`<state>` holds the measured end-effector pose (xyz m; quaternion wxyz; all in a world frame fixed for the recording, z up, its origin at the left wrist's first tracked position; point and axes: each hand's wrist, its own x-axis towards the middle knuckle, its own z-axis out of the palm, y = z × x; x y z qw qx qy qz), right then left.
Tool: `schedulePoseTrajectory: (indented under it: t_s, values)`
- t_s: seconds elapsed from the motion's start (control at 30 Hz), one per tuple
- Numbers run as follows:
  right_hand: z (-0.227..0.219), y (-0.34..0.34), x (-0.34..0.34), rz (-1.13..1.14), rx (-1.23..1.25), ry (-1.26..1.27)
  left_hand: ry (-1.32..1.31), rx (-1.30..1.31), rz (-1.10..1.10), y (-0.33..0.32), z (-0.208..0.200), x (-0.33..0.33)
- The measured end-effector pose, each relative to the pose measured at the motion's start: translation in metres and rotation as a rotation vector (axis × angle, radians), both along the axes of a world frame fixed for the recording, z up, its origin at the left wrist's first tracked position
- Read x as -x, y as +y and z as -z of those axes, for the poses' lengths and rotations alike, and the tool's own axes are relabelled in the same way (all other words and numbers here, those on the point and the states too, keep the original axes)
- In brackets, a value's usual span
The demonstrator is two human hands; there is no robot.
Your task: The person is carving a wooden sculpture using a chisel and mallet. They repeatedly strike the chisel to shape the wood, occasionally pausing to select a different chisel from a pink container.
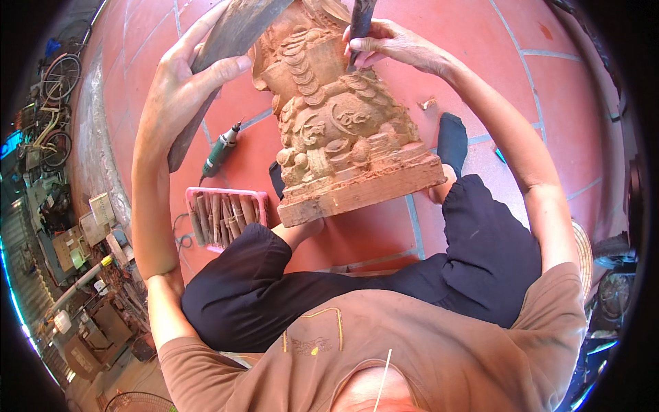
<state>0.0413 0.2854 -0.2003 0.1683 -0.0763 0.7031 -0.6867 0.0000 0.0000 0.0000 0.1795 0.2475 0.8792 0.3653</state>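
Note:
A reddish-brown wooden carving (336,123) stands before me on a thick rectangular base, its surface covered with rounded figures, swirls and a string of overlapping discs. My left hand (182,86) is closed round a long, flat, dark wooden mallet (240,31), raised to the left of the carving. Between the fingers and thumb of my right hand (395,47) is a dark-handled chisel (361,22). Its lower end points down at the carving's upper right side; whether the edge touches the wood I cannot tell. The carving's top runs out of view.
A pink basket (264,206) full of chisels sits by my left knee. Beyond it a green rotary tool (221,151) lies on the red tiled floor (480,75). Wood chips (427,104) lie right of the carving. Bicycles (60,79) and clutter line the far left.

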Motion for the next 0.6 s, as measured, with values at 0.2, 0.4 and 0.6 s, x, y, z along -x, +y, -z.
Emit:
schedulePoseTrajectory:
  t_s: [0.2, 0.4, 0.6]
  values:
    - [-0.005, -0.020, -0.001, -0.012, 0.021, 0.037, -0.039, -0.083, 0.039, 0.007, 0.002, -0.006]
    - [-0.012, -0.020, -0.001, -0.020, -0.016, 0.031, -0.156, -0.217, 0.140, 0.022, -0.006, -0.014]
    - [-0.013, -0.022, 0.000, -0.007, -0.059, 0.069, 0.122, 0.142, 0.184, 0.001, 0.034, 0.014]
